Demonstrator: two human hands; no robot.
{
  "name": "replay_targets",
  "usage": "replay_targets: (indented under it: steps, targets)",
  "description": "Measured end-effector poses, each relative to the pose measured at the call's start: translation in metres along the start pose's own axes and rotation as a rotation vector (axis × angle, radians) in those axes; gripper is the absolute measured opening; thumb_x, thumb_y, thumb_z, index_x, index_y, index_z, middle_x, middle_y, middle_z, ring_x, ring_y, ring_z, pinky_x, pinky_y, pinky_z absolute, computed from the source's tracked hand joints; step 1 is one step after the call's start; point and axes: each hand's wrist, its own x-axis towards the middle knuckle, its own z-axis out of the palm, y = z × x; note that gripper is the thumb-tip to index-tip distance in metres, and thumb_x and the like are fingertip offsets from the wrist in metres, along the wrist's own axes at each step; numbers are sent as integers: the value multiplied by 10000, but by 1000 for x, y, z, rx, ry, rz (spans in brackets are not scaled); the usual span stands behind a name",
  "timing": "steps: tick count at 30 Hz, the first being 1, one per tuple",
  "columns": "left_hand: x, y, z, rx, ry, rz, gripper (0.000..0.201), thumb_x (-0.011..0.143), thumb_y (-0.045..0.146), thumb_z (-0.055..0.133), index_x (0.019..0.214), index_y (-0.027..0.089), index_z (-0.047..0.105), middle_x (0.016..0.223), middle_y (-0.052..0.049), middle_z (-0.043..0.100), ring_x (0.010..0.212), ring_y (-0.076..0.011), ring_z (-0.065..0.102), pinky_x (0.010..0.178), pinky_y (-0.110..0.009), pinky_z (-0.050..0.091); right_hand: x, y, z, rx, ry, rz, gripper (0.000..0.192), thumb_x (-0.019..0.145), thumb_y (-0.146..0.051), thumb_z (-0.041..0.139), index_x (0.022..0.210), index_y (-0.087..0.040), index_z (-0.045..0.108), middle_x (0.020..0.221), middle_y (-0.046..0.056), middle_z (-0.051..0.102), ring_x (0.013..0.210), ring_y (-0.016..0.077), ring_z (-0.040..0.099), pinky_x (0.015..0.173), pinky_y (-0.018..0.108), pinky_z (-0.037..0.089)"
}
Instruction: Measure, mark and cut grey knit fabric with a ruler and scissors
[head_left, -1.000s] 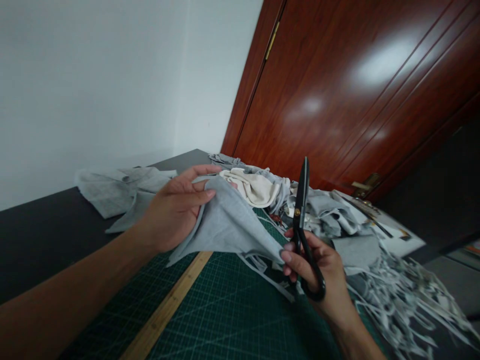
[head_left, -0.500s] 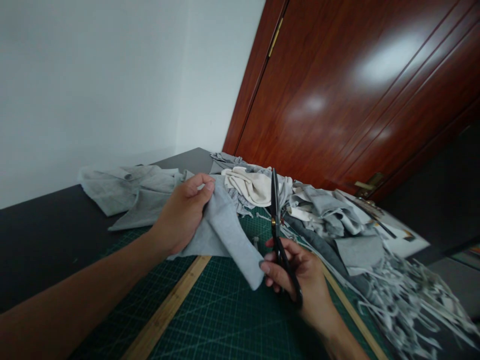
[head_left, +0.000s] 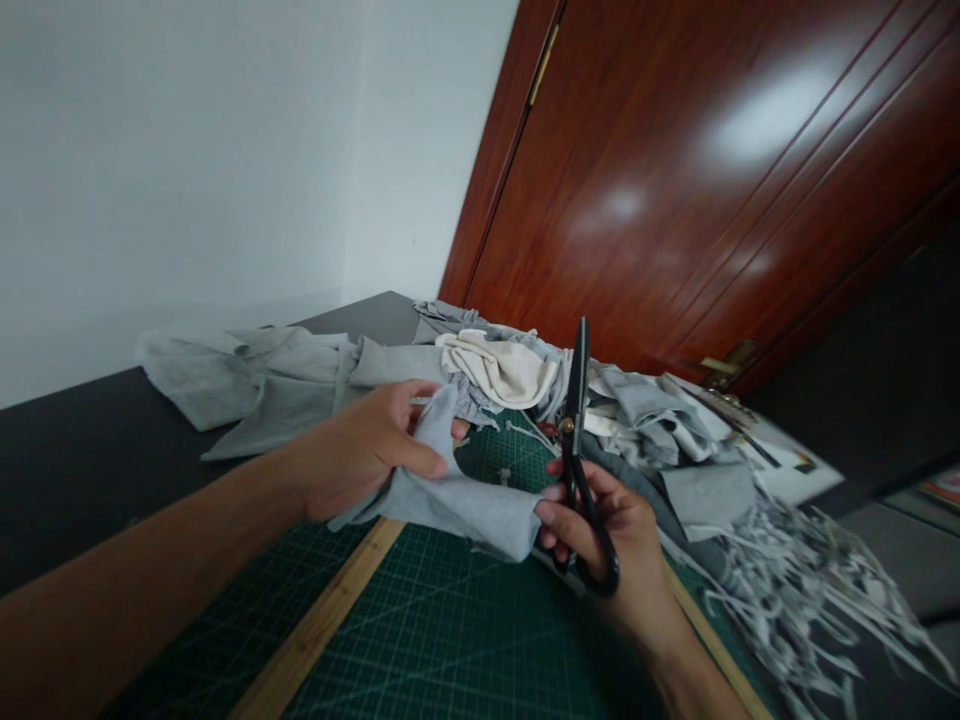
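In the head view, I observe a piece of grey cloth (head_left: 480, 508), pale, matt and softly creased, spanning the space between the two hands above the green cutting mat (head_left: 442, 630). It is doubled over: one flap stands up at the left thumb, while the remainder runs nearly level to a blunt, rounded corner at the right. Its near edge overlaps the far end of a wooden ruler (head_left: 322, 625); whether it touches the mat I cannot tell.

The left hand (head_left: 375, 440) enters from the left, thumb in front of the cloth and other fingers largely behind it, gripping the fold. The right hand (head_left: 615, 515) curls round the black handles of the scissors (head_left: 576, 405), blades together and pointing upward; its thumb and fingertips simultaneously pinch the cloth's right-hand corner.

Compared with half a second ago, I note that the cloth no longer slopes steeply down from the left hand but has come nearly horizontal; the left hand has dropped lower, and the scissors have shifted rightward. Beyond, the cream cloth (head_left: 499, 372) and, at right, the heaped grey strips (head_left: 787, 600) remain in place.
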Motion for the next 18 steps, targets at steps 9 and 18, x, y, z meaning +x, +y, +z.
replay_targets:
  steps: [9,18]
  targets:
    - [3,-10,-7,174,-137,-240,223,695,311,919,807,160,799,811,-56,787,735,-210,701,696,-288,538,6,-1,-15,33,67,-71,445,644,-222,1046,1013,-215,798,744,-35,758,517,108,672,435,150,521]
    - [6,-14,-15,224,-181,-214,199,743,265,873,914,201,797,853,-5,803,764,-193,719,680,-246,534,10,-2,-21,60,106,-91,455,658,-257,1053,1030,-211,795,756,-40,761,508,92,673,432,132,514]
